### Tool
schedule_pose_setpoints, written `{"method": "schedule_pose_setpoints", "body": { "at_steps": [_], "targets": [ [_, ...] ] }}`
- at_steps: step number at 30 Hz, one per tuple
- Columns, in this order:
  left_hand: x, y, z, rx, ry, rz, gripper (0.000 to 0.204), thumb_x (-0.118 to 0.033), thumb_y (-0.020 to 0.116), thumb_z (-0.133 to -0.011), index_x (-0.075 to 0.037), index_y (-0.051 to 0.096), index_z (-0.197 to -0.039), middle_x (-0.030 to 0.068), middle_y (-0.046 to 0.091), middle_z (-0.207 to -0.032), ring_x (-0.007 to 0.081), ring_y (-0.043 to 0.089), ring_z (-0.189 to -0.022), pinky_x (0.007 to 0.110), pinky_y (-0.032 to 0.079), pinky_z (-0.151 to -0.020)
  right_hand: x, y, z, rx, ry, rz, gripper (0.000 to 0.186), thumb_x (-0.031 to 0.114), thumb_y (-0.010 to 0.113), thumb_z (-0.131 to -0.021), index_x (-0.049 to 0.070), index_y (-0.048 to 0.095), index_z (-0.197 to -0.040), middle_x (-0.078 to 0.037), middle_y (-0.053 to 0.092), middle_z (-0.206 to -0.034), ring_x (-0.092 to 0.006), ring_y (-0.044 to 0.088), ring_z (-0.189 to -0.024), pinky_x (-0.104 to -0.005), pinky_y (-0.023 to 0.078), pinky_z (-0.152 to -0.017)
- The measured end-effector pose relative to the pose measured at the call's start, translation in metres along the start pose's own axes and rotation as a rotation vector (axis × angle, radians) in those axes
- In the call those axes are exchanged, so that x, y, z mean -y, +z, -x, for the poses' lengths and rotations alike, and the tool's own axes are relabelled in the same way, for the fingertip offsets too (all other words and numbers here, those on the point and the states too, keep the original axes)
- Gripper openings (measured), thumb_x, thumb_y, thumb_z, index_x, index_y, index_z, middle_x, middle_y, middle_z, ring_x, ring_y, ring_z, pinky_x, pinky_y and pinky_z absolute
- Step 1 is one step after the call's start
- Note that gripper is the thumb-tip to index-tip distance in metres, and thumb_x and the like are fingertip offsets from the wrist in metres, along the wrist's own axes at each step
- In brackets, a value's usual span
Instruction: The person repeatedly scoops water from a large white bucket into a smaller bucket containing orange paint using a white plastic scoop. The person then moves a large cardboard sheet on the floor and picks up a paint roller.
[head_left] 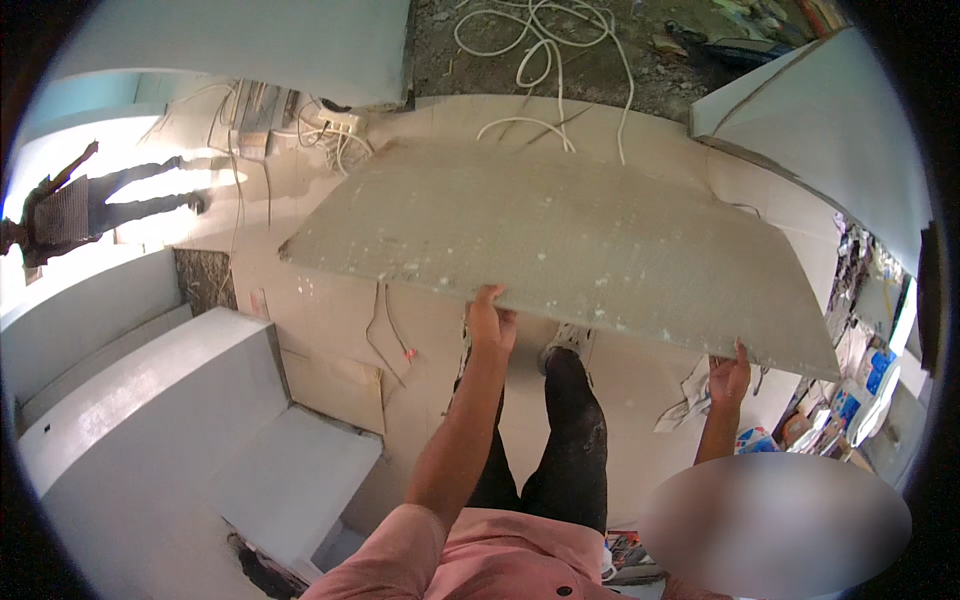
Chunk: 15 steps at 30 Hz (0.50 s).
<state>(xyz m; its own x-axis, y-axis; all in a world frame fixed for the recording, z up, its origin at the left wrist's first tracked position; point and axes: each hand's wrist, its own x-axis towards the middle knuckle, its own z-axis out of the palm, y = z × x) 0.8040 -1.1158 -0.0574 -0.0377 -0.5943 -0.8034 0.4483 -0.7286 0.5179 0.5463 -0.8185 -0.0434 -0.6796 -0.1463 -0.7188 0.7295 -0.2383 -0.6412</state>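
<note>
A large flat grey-beige board [560, 240], speckled with white spots, stretches across the middle of the head view, its near edge sloping down toward the right. My left hand [490, 320] grips that near edge left of its middle, with the thumb on top. Close to the board's right corner, my right hand [730, 376] is closed on the same edge. The fingers of both hands are partly hidden beneath the board. My legs and shoes are below and behind its near edge; a blurred patch covers part of my right arm.
A white cable [545, 45] loops over rough ground at the far side. Wires and a power strip [340, 122] lie at far left, near a standing person [75, 205]. White blocks [150, 385] flank the left. At right are a white wall section [830, 120] and several packages [755, 440].
</note>
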Motion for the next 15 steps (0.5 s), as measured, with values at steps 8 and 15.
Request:
{"method": "schedule_pose_setpoints", "body": {
  "at_steps": [8, 15],
  "targets": [
    [0.005, 0.014, -0.056, -0.031, 0.068, 0.012, 0.007, -0.004, 0.054, -0.065, -0.007, 0.048, -0.068, 0.0014, 0.048, -0.066, 0.0153, 0.050, -0.057, 0.027, 0.039, -0.049, -0.024, 0.027, -0.063, 0.000, 0.053, 0.000, 0.036, 0.019, 0.056, -0.079, 0.008, 0.044, -0.110, -0.007, 0.053, -0.107, -0.0212, 0.050, -0.098, -0.0357, 0.038, -0.084],
    [0.007, 0.010, -0.095, -0.096, 0.035, -0.163, 0.020, -0.009, 0.055, -0.068, -0.008, 0.052, -0.088, 0.0033, 0.049, -0.085, 0.0179, 0.048, -0.076, 0.031, 0.041, -0.065, -0.060, -0.003, -0.095, -0.009, 0.112, -0.038, 0.023, 0.026, 0.057, -0.079, 0.013, 0.048, -0.096, -0.005, 0.053, -0.079, -0.0175, 0.050, -0.070, -0.0383, 0.040, -0.077]
  ]
}}
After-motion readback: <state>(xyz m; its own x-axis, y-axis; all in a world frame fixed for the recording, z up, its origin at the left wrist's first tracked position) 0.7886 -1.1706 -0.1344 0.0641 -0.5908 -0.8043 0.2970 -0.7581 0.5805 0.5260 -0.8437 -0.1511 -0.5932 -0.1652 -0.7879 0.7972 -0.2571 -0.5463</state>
